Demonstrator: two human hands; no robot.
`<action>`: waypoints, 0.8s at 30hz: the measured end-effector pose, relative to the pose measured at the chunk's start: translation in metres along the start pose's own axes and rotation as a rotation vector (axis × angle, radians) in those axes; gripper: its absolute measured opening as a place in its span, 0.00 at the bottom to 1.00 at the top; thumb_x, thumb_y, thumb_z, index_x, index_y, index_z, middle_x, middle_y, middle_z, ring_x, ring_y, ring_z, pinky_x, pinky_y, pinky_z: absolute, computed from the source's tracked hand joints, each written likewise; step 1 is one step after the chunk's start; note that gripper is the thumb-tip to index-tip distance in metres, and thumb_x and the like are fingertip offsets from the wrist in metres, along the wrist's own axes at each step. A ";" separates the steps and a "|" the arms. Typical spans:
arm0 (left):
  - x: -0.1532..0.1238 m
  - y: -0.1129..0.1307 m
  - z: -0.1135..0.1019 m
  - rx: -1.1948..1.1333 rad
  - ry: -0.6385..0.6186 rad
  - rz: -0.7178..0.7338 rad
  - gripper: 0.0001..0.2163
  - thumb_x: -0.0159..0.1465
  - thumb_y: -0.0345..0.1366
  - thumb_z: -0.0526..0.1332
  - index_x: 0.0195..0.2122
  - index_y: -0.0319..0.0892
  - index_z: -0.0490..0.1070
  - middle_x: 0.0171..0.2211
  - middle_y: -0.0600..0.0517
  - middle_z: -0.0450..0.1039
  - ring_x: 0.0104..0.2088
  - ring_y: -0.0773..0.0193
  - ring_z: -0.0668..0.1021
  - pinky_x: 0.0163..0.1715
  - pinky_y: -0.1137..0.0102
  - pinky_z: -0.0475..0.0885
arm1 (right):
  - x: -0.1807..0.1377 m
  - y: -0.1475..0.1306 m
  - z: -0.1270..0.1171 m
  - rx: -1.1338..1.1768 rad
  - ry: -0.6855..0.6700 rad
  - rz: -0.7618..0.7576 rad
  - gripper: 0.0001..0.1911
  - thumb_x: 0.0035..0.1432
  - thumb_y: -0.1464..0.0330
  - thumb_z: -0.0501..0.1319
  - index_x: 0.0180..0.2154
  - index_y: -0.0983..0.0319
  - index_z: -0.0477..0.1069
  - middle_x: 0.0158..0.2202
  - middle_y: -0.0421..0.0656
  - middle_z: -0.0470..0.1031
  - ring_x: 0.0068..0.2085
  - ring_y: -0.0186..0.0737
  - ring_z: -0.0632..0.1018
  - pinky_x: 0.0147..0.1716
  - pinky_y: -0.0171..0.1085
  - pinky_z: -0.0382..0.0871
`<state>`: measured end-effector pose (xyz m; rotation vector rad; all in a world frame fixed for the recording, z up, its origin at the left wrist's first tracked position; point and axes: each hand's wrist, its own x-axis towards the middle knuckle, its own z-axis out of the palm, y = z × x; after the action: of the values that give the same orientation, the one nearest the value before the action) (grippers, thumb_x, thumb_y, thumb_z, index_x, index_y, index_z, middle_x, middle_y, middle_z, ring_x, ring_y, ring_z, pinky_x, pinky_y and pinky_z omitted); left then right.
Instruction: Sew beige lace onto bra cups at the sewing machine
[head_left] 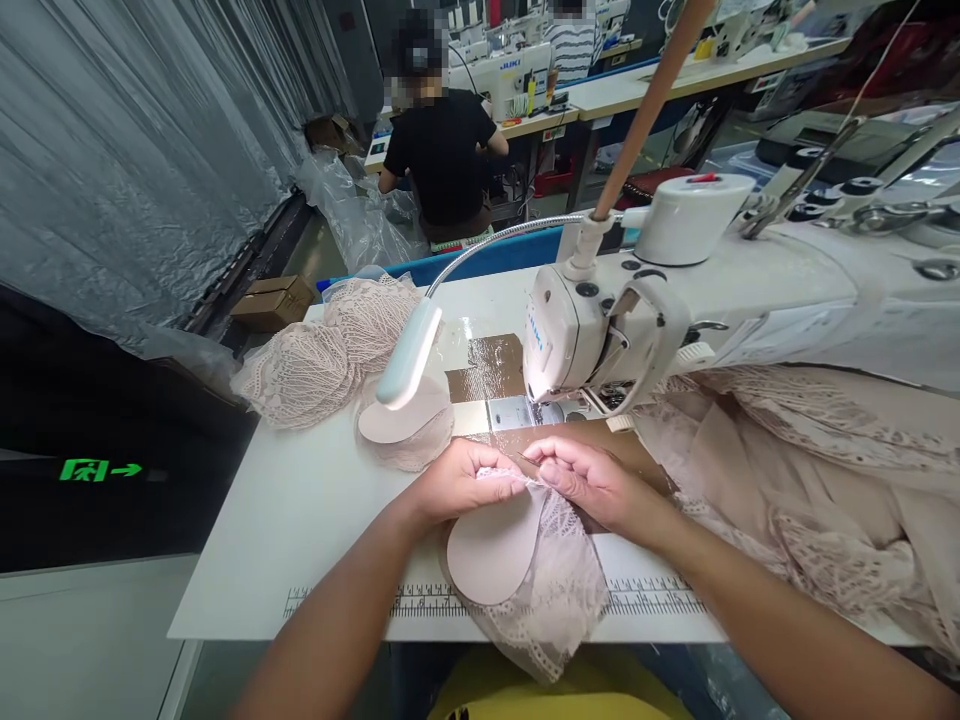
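Note:
My left hand [474,482] is closed on the upper edge of a pale pink lace piece [574,570], thumb on top. A smooth rounded bra pad [495,550] lies against the lace below that hand. Opposite it, my right hand [585,480] pinches the same edge between thumb and fingers. A thin dark sliver shows by the right fingertips, too small to name. The lace hangs down over the table's front edge. Just beyond my hands is the sewing machine [570,330], its needle area lit and apart from the lace.
Another pad with lace [401,425] lies left under the lamp [411,355]. Behind it sits a lace pile [307,365]. Pink lace fabric [795,480] is heaped at the right. A printed ruler [652,597] runs along the table's front. A person in black [450,155] sits at another machine.

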<state>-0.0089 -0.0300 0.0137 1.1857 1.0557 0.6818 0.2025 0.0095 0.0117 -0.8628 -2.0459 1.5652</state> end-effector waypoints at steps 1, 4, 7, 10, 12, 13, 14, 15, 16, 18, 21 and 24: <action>0.000 0.001 0.000 -0.018 -0.003 -0.008 0.12 0.55 0.41 0.66 0.30 0.35 0.75 0.25 0.52 0.69 0.26 0.69 0.67 0.28 0.73 0.62 | 0.000 0.000 -0.001 -0.031 -0.009 -0.010 0.15 0.62 0.59 0.53 0.45 0.60 0.69 0.42 0.44 0.73 0.42 0.41 0.74 0.42 0.38 0.66; -0.001 0.000 0.001 -0.053 -0.019 -0.037 0.12 0.55 0.41 0.66 0.26 0.35 0.73 0.21 0.55 0.63 0.23 0.72 0.63 0.25 0.74 0.58 | 0.000 -0.001 -0.003 -0.106 -0.042 0.023 0.16 0.61 0.60 0.55 0.47 0.60 0.70 0.38 0.43 0.74 0.38 0.41 0.74 0.38 0.38 0.66; -0.002 -0.002 0.002 -0.074 -0.031 -0.055 0.14 0.54 0.41 0.67 0.22 0.35 0.69 0.19 0.57 0.57 0.22 0.73 0.59 0.22 0.74 0.52 | 0.000 -0.005 -0.001 -0.129 -0.043 0.058 0.15 0.59 0.61 0.57 0.45 0.60 0.72 0.33 0.41 0.73 0.34 0.39 0.72 0.33 0.36 0.65; -0.002 -0.004 0.003 -0.092 -0.028 -0.068 0.14 0.53 0.41 0.67 0.22 0.34 0.70 0.20 0.57 0.57 0.23 0.73 0.59 0.23 0.74 0.51 | -0.001 -0.008 0.002 -0.139 -0.038 0.067 0.12 0.58 0.62 0.58 0.42 0.59 0.72 0.31 0.40 0.72 0.32 0.38 0.71 0.30 0.35 0.64; -0.002 -0.004 0.003 -0.090 -0.019 -0.080 0.12 0.52 0.40 0.67 0.23 0.34 0.71 0.20 0.56 0.58 0.23 0.72 0.60 0.24 0.74 0.51 | -0.001 -0.010 0.004 -0.155 -0.032 0.069 0.10 0.57 0.63 0.58 0.40 0.58 0.72 0.30 0.39 0.72 0.31 0.37 0.71 0.30 0.35 0.64; -0.001 -0.003 0.004 -0.088 -0.015 -0.082 0.12 0.52 0.39 0.67 0.23 0.34 0.71 0.20 0.56 0.58 0.23 0.72 0.60 0.24 0.74 0.51 | 0.000 -0.010 0.005 -0.162 -0.028 0.071 0.10 0.57 0.63 0.59 0.40 0.58 0.72 0.30 0.39 0.72 0.32 0.37 0.71 0.31 0.35 0.64; -0.001 -0.003 0.004 -0.084 -0.014 -0.080 0.12 0.52 0.39 0.67 0.23 0.34 0.71 0.20 0.56 0.58 0.23 0.72 0.60 0.24 0.74 0.51 | 0.000 -0.011 0.005 -0.164 -0.022 0.070 0.10 0.57 0.63 0.59 0.40 0.58 0.72 0.31 0.40 0.73 0.32 0.38 0.71 0.31 0.36 0.64; -0.001 -0.002 0.004 -0.082 -0.017 -0.076 0.12 0.51 0.39 0.67 0.22 0.34 0.70 0.19 0.57 0.57 0.23 0.73 0.59 0.24 0.74 0.51 | 0.001 -0.011 0.006 -0.160 -0.018 0.068 0.09 0.57 0.63 0.59 0.40 0.58 0.72 0.32 0.40 0.74 0.33 0.38 0.72 0.33 0.36 0.65; -0.001 -0.002 0.004 -0.077 -0.019 -0.070 0.13 0.51 0.40 0.67 0.21 0.35 0.69 0.19 0.57 0.55 0.23 0.73 0.58 0.23 0.74 0.50 | 0.001 -0.012 0.007 -0.152 -0.013 0.063 0.09 0.57 0.63 0.59 0.39 0.58 0.72 0.33 0.40 0.74 0.34 0.39 0.73 0.34 0.36 0.65; -0.001 -0.001 0.004 -0.059 -0.025 -0.066 0.15 0.51 0.41 0.67 0.19 0.35 0.66 0.18 0.58 0.52 0.22 0.74 0.55 0.22 0.73 0.47 | 0.002 -0.013 0.009 -0.129 -0.007 0.057 0.08 0.58 0.63 0.59 0.38 0.58 0.73 0.35 0.40 0.75 0.37 0.39 0.74 0.36 0.37 0.65; -0.001 -0.001 0.003 -0.025 -0.038 -0.075 0.18 0.52 0.44 0.67 0.18 0.36 0.62 0.19 0.58 0.49 0.22 0.74 0.53 0.22 0.73 0.45 | 0.003 -0.013 0.010 -0.102 0.001 0.056 0.08 0.59 0.63 0.58 0.36 0.59 0.73 0.35 0.40 0.76 0.38 0.40 0.75 0.37 0.37 0.65; -0.002 -0.002 0.002 -0.012 -0.052 -0.082 0.18 0.53 0.45 0.66 0.19 0.36 0.62 0.19 0.58 0.49 0.22 0.74 0.53 0.21 0.72 0.45 | 0.003 -0.011 0.009 -0.104 0.006 0.044 0.09 0.60 0.63 0.57 0.35 0.60 0.74 0.34 0.41 0.76 0.36 0.39 0.75 0.36 0.37 0.66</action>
<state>-0.0076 -0.0332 0.0119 1.1383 1.0494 0.5895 0.1924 0.0033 0.0202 -0.9551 -2.1331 1.4880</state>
